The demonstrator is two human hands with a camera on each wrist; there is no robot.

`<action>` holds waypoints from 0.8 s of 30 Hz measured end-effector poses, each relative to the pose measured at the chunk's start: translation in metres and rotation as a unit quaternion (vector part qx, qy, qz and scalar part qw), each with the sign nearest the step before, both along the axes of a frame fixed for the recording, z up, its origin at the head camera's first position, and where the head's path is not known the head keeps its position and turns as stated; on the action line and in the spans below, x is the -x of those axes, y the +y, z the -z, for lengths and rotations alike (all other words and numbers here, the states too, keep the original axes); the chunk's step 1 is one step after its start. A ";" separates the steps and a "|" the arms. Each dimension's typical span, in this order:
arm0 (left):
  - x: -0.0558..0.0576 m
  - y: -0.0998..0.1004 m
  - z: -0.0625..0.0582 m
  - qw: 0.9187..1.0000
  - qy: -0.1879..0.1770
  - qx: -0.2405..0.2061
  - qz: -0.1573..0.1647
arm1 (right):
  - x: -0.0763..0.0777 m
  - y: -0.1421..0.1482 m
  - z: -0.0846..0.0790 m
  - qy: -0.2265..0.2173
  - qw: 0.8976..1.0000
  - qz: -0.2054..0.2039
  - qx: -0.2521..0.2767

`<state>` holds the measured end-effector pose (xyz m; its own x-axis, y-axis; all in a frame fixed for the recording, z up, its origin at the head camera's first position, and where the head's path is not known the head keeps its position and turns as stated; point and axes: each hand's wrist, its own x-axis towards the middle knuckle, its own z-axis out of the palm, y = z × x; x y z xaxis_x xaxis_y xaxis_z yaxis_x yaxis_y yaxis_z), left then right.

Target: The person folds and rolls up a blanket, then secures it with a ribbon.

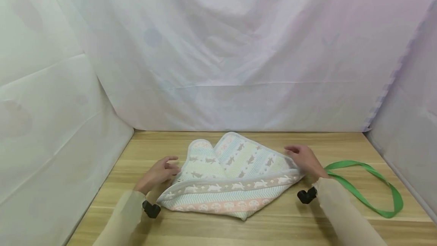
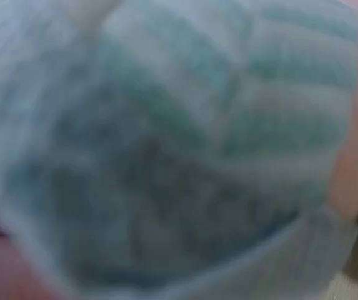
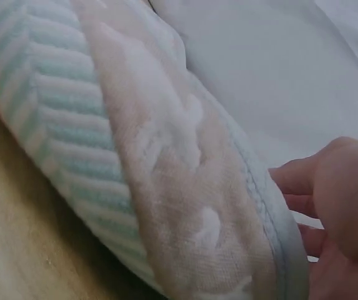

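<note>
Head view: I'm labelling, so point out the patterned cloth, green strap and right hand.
Patterned cloth [image 1: 227, 187], head view: brown rabbit band near its middle.
Green strap [image 1: 397, 199], head view: right side of its loop.
Right hand [image 1: 305, 159], head view: its back.

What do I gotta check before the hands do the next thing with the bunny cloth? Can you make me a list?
1. Bunny cloth lying on the table: ok.
2. Cloth smooth and flat: not ok; its near part is folded over and the far edge is wavy.
3. Left hand by the cloth's left side: ok.
4. Right hand by the cloth's right corner: ok.
5. Firm grip with both hands: cannot tell.
6. Green strap off the cloth: ok; it lies to the right.
</note>
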<state>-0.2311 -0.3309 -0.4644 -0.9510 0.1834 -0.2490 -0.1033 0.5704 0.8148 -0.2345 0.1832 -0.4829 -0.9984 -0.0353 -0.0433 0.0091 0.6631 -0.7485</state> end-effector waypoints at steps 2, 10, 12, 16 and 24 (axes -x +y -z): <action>0.002 0.003 0.001 1.000 -0.016 -0.007 -0.011 | 0.003 -0.002 0.002 -0.010 1.000 -0.007 -0.007; 0.005 0.006 0.003 1.000 -0.009 0.002 -0.006 | 0.008 -0.010 0.002 -0.032 0.999 -0.043 -0.008; 0.004 0.007 0.003 1.000 -0.003 -0.004 -0.009 | 0.011 -0.012 0.002 -0.036 0.998 -0.057 -0.010; 0.003 0.008 0.004 1.000 0.006 -0.009 -0.016 | 0.018 -0.013 0.002 -0.042 0.996 -0.072 -0.013; -0.001 0.007 0.008 0.999 0.023 -0.034 -0.017 | 0.026 -0.014 0.003 -0.005 0.996 -0.088 -0.019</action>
